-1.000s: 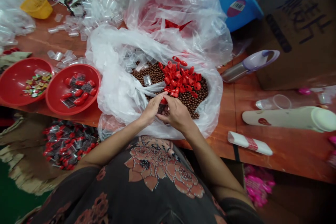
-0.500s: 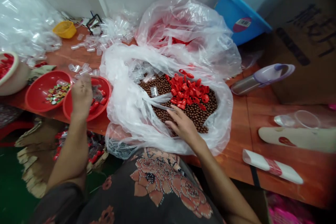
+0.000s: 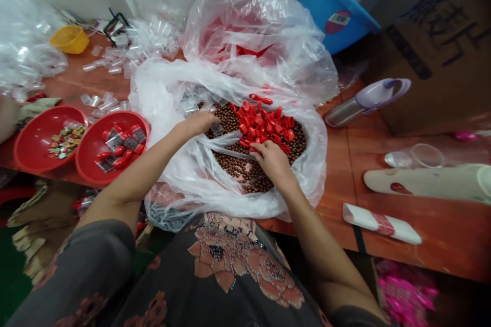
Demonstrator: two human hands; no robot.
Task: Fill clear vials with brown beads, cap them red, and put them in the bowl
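My left hand (image 3: 204,121) reaches over the near-left part of an open plastic bag (image 3: 157,87), its fingers bunched at a small clear plastic sleeve (image 3: 217,130). The grip on the sleeve is partly hidden. My right hand (image 3: 273,162) is closed in a pinch at the edge of a heap of red plastic pieces (image 3: 264,121), with a red piece at its fingertips. The heap lies on many small brown beads (image 3: 233,167) inside the bag. More clear sleeves (image 3: 194,99) lie at the bag's back left.
Left stand two red bowls, one with small colourful pieces (image 3: 23,138), one with red-and-clear filled pieces (image 3: 86,163). Behind are loose clear sleeves (image 3: 146,36), a yellow bowl (image 3: 71,41), another plastic bag (image 3: 245,5) and a blue basin (image 3: 330,5). A bottle (image 3: 347,110) stands right.
My left hand has moved from over the nearer red bowl rightward into the bag, at the clear sleeve. My right hand has gone from spread over the beads to a pinch at the red pieces.
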